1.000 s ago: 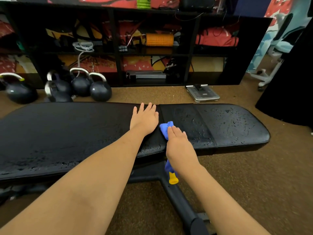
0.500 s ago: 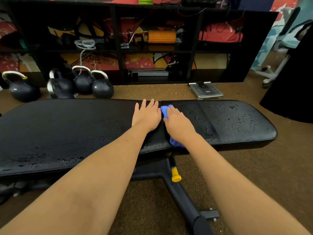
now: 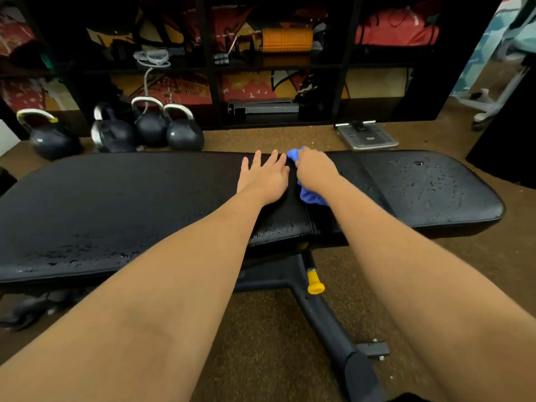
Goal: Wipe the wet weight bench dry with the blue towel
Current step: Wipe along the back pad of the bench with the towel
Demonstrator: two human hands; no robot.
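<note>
Both arms out straight in front of me, reaching across the weight bench (image 3: 130, 204). L hand (image 3: 265, 177) lies flat on the pad, palm down, fingers straight and a bit spread, tips near the far edge. It's relaxed, gripping nothing, just pressing on the vinyl. R hand (image 3: 314, 169) sits just beside it, knuckles up, fingers curled over the blue towel (image 3: 311, 196) and clutching it against the pad. The towel is bunched under my palm: one bit pokes out past the fingertips at the far edge, another bit shows below the wrist, right by the seam between the two pads.

Water drops (image 3: 420, 181) are beaded all over the short pad to the R of my hand, w/ more wet streaks (image 3: 87, 256) along the near edge on the L side.

Around me: four kettlebells (image 3: 150, 126) on the brown carpet (image 3: 261, 343) behind the bench, far L. A flat scale (image 3: 367, 136) sits on the floor just past the far edge, to the R. The black shelf unit (image 3: 208, 68) behind holds an orange foam roller (image 3: 287, 39). Below my arms, the bench's frame leg (image 3: 333, 323) runs toward me, w/ a yellow knob (image 3: 315, 282) on it. My forearms hide part of the near edge.
</note>
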